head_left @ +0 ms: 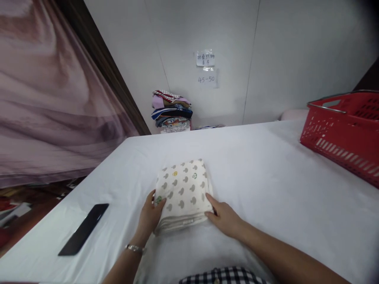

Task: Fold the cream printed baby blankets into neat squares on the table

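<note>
A folded cloth (pixel 183 189), cream with grey mushroom-like prints and a few yellow and green ones, lies flat on the white-covered table (pixel 251 169). Its layered fold edges face me. My left hand (pixel 151 213) grips its left side, thumb on top and the other fingers along or under the edge, partly hidden. On the opposite side, my right hand (pixel 222 213) pinches the cloth's right edge near the front corner. Its thumb and forefinger show; the remaining fingers are tucked out of sight.
A dark flat object (pixel 84 230), perhaps a phone, lies at the table's left. A red plastic basket (pixel 343 134) stands at the right. Behind the table's far edge rises a pile of folded fabrics (pixel 171 112) against the wall. A pink curtain (pixel 53 90) hangs at left.
</note>
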Demonstrator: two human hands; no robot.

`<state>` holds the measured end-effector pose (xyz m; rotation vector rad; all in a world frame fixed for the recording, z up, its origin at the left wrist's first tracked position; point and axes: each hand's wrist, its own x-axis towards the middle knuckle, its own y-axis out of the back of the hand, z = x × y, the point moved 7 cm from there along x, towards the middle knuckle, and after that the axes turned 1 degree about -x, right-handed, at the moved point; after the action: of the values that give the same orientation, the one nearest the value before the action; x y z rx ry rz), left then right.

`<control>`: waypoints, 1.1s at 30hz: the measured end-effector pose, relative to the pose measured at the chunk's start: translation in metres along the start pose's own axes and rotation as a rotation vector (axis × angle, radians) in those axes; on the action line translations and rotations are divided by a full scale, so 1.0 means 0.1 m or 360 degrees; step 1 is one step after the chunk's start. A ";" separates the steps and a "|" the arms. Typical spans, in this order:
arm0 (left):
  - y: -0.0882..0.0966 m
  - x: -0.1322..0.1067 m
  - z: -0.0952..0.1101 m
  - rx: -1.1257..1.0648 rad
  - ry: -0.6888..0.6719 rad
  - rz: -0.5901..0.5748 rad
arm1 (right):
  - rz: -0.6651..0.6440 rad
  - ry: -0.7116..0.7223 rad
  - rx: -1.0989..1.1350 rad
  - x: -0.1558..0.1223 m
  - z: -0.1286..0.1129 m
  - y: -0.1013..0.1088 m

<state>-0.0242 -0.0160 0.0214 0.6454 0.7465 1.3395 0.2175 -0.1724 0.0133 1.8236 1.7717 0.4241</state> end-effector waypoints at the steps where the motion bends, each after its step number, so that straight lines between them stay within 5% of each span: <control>1: 0.01 -0.01 0.01 0.0028 -0.0010 0.0019 | -0.0036 0.0017 -0.0036 -0.01 -0.01 0.01; 7: 0.01 -0.06 -0.01 -0.0022 0.0128 -0.0055 | -0.0101 0.0040 -0.0030 -0.05 -0.01 0.14; 13: 0.02 -0.13 -0.02 -0.0277 0.0277 -0.0189 | 0.0331 -0.0088 0.0423 0.13 0.25 0.37; 17: -0.03 -0.20 0.04 -0.0685 0.0366 -0.0439 | 0.0276 -0.0331 0.0815 0.24 0.45 0.23; 25: -0.10 -0.44 0.18 -0.1468 0.0337 -0.0789 | 0.0171 -0.0420 0.1166 0.16 0.26 0.11; 33: -0.20 -0.36 0.07 -0.1575 0.0293 -0.0671 | 0.0252 -0.0469 0.1458 0.21 0.14 0.06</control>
<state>-0.0095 -0.0545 0.0140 -0.4084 0.2570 1.1900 0.2322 -0.1541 0.0030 2.4552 1.7334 -0.6977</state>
